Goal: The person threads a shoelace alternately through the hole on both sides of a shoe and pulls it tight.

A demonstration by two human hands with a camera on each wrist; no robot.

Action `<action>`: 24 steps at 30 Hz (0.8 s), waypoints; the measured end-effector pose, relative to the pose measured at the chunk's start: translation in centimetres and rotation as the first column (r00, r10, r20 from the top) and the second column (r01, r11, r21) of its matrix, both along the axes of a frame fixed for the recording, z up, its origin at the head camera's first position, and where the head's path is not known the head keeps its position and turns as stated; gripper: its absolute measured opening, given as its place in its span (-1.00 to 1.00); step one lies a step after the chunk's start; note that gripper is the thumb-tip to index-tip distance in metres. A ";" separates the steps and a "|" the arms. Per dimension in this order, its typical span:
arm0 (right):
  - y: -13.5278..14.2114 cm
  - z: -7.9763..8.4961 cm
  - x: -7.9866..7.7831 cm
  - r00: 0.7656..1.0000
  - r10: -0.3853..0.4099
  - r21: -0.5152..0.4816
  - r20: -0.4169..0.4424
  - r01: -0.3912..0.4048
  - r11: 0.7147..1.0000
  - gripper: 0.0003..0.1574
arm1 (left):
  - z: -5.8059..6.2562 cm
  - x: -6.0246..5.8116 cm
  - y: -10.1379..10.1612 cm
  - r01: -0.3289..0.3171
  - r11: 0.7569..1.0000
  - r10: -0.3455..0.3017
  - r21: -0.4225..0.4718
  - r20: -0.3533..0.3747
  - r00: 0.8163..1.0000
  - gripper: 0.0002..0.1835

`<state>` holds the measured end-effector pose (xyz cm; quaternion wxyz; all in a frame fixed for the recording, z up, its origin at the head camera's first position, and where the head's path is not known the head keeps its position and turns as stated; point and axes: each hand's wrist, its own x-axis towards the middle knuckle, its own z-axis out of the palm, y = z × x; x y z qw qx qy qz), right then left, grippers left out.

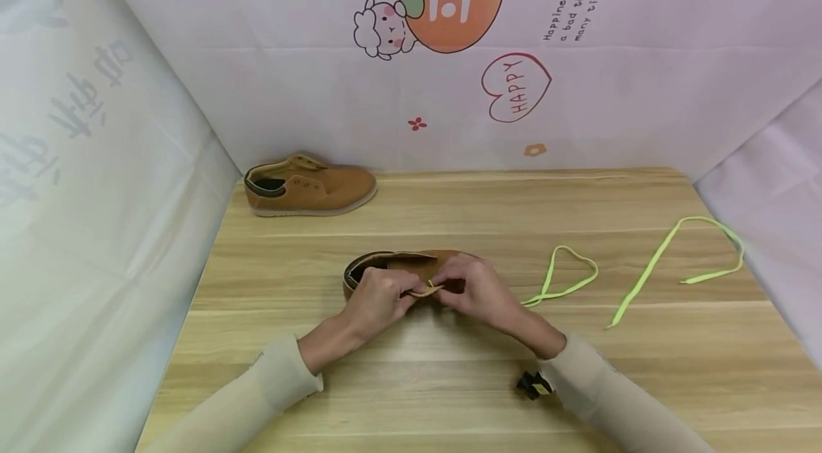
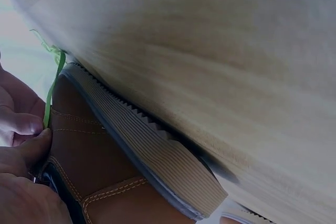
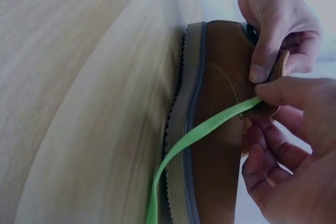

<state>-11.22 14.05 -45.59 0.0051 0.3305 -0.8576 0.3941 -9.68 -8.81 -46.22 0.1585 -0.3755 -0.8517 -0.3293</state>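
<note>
The near shoe (image 1: 414, 266) is at the middle of the table (image 1: 449, 382). The left hand (image 1: 379, 296), fingers curled, grips its flap (image 3: 281, 69); the right hand (image 1: 475, 285) pinches a green lace (image 3: 205, 128) there. Lacing seems only beginning: the far shoe (image 1: 340, 189) has bare holes, and another lace (image 1: 650, 272) lies loose.

leather-look shoe (image 3: 218, 153), woven cloth lace (image 3: 198, 131), smooth wood-grain table (image 1: 417, 382)

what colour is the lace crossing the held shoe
The lace is bright green, clearest in the right wrist view.
</note>
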 end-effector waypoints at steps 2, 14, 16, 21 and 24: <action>0.2 0.0 -0.1 0.999 0.014 -0.027 0.050 -0.013 1.000 -0.79 | 0.0 0.0 0.0 0.010 1.000 -0.010 0.005 -0.001 1.000 -0.74; 0.3 0.7 -0.3 0.949 -0.012 -0.102 0.315 0.046 0.994 -0.88 | -0.3 -0.2 0.0 0.069 0.998 -0.068 0.011 -0.077 0.995 -0.83; 0.1 0.7 -0.2 0.941 -0.039 -0.092 0.336 0.074 0.993 -0.87 | -0.3 -0.2 0.1 0.073 0.997 -0.073 0.001 -0.089 0.993 -0.83; -0.1 0.9 -0.1 0.915 -0.099 -0.087 0.391 0.144 0.986 -0.86 | -0.5 -0.1 0.0 0.073 0.997 -0.076 -0.026 -0.158 0.984 -0.82; 0.0 1.1 0.0 0.896 -0.102 -0.108 0.432 0.163 0.981 -0.84 | -0.5 -0.1 0.0 0.079 0.996 -0.084 -0.035 -0.193 0.978 -0.83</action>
